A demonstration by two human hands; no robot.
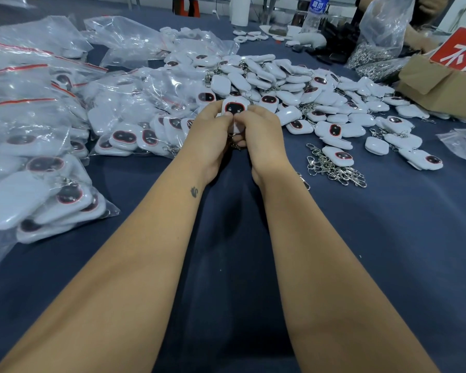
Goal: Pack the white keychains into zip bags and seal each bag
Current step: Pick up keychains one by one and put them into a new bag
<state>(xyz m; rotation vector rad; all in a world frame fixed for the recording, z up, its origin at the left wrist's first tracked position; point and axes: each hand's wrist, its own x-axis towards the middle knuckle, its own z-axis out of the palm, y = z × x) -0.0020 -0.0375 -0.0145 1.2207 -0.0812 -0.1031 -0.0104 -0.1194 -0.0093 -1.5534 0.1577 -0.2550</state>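
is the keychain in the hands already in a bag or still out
Out. The white keychain sits bare between the left hand and right hand, with no plastic film over its dark face.

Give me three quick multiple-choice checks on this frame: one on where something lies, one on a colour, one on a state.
1. Where do the filled zip bags lie?
A. at the person's left
B. at the person's right
C. inside the cardboard box

2. What colour is the table cover?
A. green
B. dark blue
C. yellow

3. What are both hands doing?
A. resting flat on the table
B. sealing a bag
C. holding one keychain

Answers: 1 A, the bags pile along the left side. 2 B, bare cloth shows dark blue. 3 C, the left hand and right hand pinch a white keychain between them.
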